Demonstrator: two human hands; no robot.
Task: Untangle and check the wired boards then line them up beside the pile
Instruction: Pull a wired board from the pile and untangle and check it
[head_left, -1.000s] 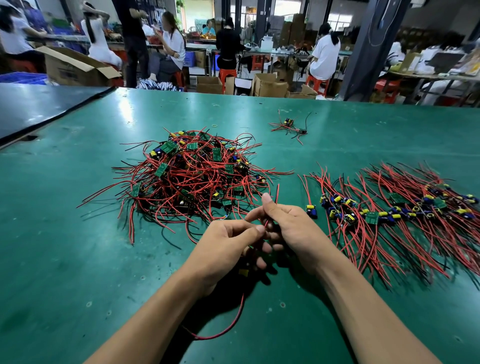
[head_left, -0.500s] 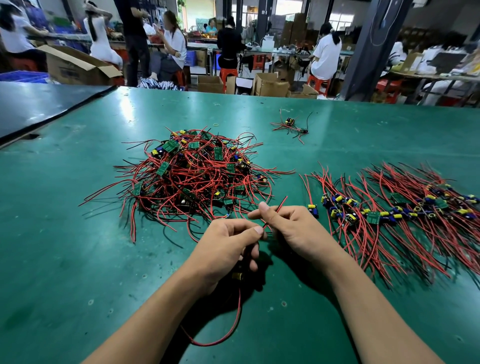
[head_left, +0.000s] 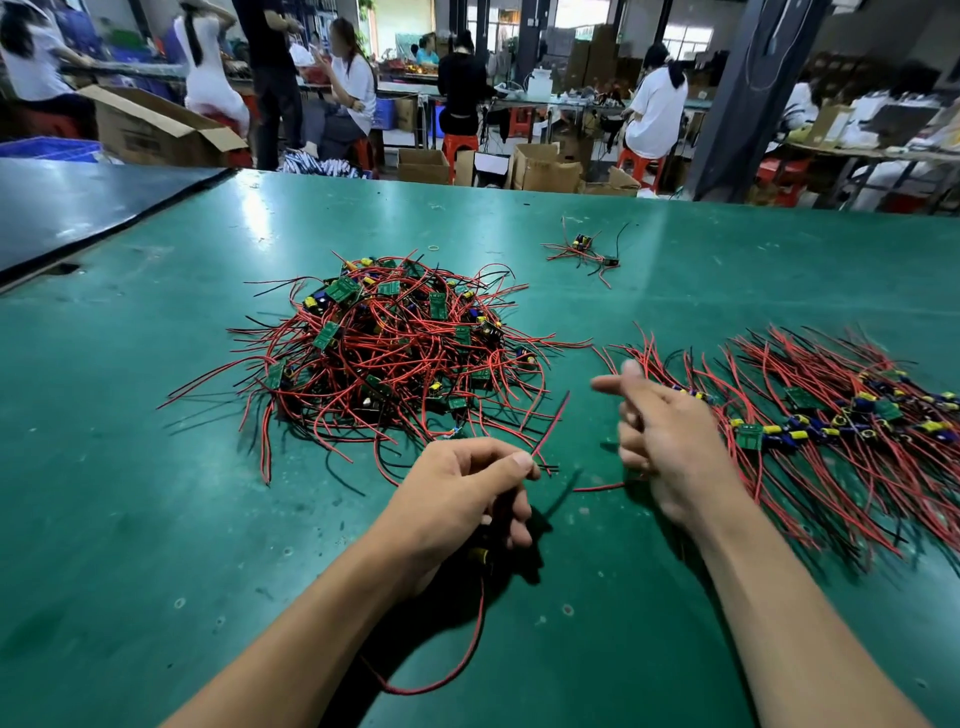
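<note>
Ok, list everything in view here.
tangled pile of green circuit boards with red and black wires: one, table centre-left.
lined-up row of the same wired boards: one, right of the pile.
stray wired boards: small cluster, red and black, far side.
green table mat: one, under everything.
brown cardboard boxes: several, beyond the table.
seated workers: several, background.
held wired board: one, red leads, front centre.
left hand: grips that board.
right hand: blurred, fingers curled, grip unclear.

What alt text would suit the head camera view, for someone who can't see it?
A person's left hand grips a wired board over a green table, with the blurred right hand beside it, apart. A tangled pile of red-wired boards lies behind the hands, and a row of them lies to the right.
</note>
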